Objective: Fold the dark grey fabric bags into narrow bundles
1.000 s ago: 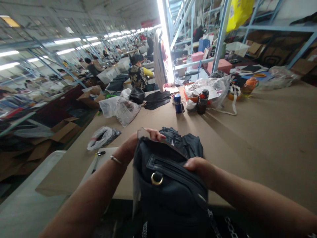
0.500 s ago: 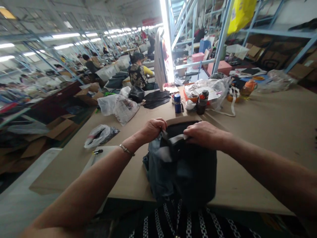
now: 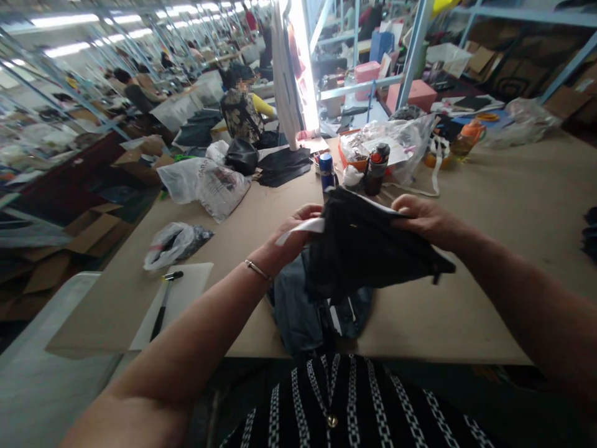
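A piece of black fabric [image 3: 361,246] with pale edging is held up between my two hands above the table. My left hand [image 3: 296,236] is closed on its left edge, and a white strip [image 3: 301,230] lies across these fingers. At the upper right edge my right hand [image 3: 426,218] pinches the fabric. Below it, a blue-grey fabric item [image 3: 296,308] rests at the front of the table; the black fabric partly covers it. I cannot tell whether the two are joined.
On the brown table [image 3: 489,280] a hammer [image 3: 163,305] lies across a white board [image 3: 193,283] at left. Plastic bags [image 3: 209,183], a blue flask [image 3: 326,171] and a dark bottle [image 3: 377,168] stand farther back. A co-worker [image 3: 242,112] sits beyond.
The black fabric has been lifted and spread to the right over the blue-grey item. My right hand has moved right and slightly up. The whole view has tilted down.
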`<state>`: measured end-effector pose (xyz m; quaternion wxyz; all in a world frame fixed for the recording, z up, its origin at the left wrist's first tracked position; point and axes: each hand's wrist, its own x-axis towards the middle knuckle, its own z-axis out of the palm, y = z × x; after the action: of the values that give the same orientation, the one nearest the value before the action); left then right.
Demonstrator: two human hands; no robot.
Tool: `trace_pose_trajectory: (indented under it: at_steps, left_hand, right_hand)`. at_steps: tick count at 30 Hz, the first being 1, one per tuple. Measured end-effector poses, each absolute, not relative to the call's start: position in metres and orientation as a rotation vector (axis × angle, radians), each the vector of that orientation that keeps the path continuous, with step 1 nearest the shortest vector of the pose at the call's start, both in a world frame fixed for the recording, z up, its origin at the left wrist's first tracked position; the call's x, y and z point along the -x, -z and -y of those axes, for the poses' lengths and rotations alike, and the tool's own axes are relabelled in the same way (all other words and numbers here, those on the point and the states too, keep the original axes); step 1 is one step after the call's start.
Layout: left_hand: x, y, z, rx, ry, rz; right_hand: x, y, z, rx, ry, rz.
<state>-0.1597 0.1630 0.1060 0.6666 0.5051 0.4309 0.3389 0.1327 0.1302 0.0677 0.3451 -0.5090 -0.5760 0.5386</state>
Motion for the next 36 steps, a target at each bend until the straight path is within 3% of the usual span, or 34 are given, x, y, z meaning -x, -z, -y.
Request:
trace_pose_trajectory:
  at_steps: [3,5,8,13,18,26,36]
  left_hand:
    - [0.18,-0.061,-0.145,-1.21,-0.605,-1.239]
    - [0.192,-0.027,-0.126,-1.214,-0.381,-1.402]
    - [0.199,0.019,-0.095,-1.125,-0.175,-1.539]
    - [0.195,0.058,-0.071,-0.989,-0.162,-1.639]
    - [0.198,0.063,-0.069,-0.998,-0.31,-1.718]
    - [0.206,0.06,-0.061,-0.986,-0.425,-1.686]
    - [0.174,0.033,-0.066,-1.026,-0.528,-1.467]
  right_hand:
    - [-0.2,-0.023,-0.108,1.772,-1.279,1.259]
    - [-0.227,0.004,-0.092,2.114,-0.93,1.286]
    - [-0.204,0.034,-0.072,2.189,-0.64,1.447]
    - [-0.037,0.069,-0.052,1.72,-1.135,1.848]
    - [0.071,0.1,-0.05,1.77,-1.15,1.949]
    - [0.048,0.122,-0.072,1.858,-1.251,1.797]
    - [0.048,0.077,-0.048,1.433,-1.471,1.476]
